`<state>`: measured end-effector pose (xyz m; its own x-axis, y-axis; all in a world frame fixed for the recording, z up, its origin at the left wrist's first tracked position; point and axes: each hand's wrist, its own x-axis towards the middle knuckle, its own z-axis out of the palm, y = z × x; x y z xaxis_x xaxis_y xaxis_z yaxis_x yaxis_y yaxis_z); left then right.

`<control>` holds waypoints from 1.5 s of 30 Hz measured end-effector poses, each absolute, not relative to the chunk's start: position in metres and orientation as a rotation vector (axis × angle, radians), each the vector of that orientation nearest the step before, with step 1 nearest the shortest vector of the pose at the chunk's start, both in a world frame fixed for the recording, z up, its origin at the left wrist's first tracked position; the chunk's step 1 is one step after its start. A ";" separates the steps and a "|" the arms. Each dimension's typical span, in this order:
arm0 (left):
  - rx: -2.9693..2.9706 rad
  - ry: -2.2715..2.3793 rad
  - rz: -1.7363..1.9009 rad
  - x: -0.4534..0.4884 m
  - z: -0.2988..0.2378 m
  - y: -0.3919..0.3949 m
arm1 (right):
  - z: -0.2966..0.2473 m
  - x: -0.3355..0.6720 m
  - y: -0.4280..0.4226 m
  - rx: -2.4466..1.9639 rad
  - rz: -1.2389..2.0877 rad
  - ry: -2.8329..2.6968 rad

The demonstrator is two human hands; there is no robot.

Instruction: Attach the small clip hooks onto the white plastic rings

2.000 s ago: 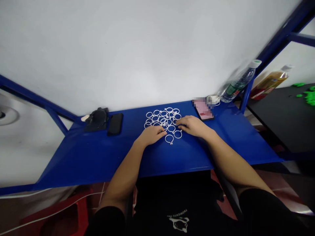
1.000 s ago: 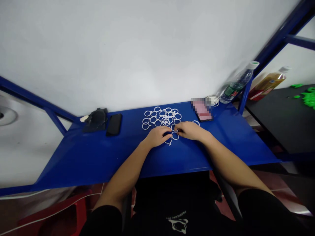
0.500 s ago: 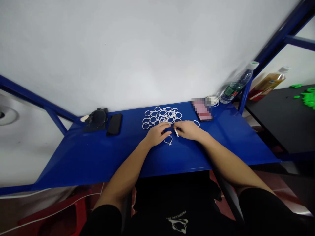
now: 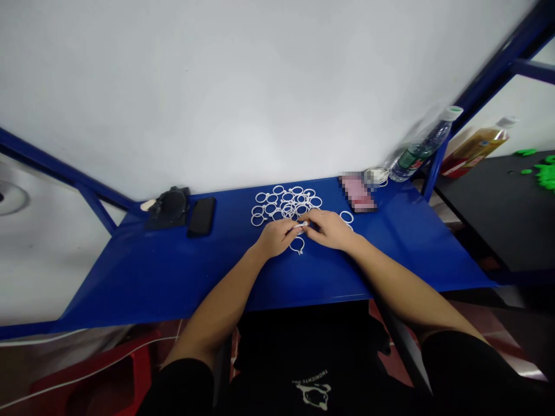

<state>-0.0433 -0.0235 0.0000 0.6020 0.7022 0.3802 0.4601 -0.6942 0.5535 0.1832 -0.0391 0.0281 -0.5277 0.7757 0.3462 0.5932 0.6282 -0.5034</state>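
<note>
My left hand (image 4: 276, 238) and my right hand (image 4: 328, 230) meet over the table. Between their fingertips is a white ring (image 4: 300, 225), seen nearly edge-on and partly covered by the fingers. Both hands pinch it, thumbs towards me. Just beyond them lies a loose heap of several white rings (image 4: 288, 208), each with a small knob or clasp, some overlapping. One single ring (image 4: 300, 251) lies on the near side, below my fingertips. To the right of my right hand rests another ring (image 4: 346, 212), with part of a further one beside my wrist.
The blue tabletop (image 4: 173, 271) runs up to a white wall. On the left lie a dark phone (image 4: 202, 216) and a crumpled black item (image 4: 171, 208). A pink-screened phone (image 4: 358, 193), a white cable (image 4: 376, 175) and a water bottle (image 4: 410, 162) are at the back right.
My hands have come together. The ring in my right fingers has turned from slanting towards me to lying crosswise, and my left fingers now grip it too.
</note>
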 end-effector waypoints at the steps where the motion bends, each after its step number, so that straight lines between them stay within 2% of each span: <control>1: 2.435 0.924 0.842 -0.043 0.000 -0.023 | 0.029 0.184 -0.039 -1.074 0.446 -2.317; 11: 2.443 0.918 0.846 -0.042 0.001 -0.026 | 0.030 0.183 -0.040 -1.010 0.518 -2.283; 19: 2.392 0.894 0.928 -0.043 -0.001 -0.027 | 0.030 0.184 -0.039 -0.933 0.712 -2.151; 30: 2.563 0.821 0.976 -0.039 0.002 -0.030 | 0.021 0.182 -0.035 -0.760 0.699 -2.074; 41: 2.415 0.728 1.167 -0.043 0.004 -0.022 | 0.021 0.187 -0.030 -0.890 0.688 -2.105; 45: 2.382 0.697 1.106 -0.043 0.002 -0.022 | 0.020 0.192 -0.026 -0.938 0.757 -2.077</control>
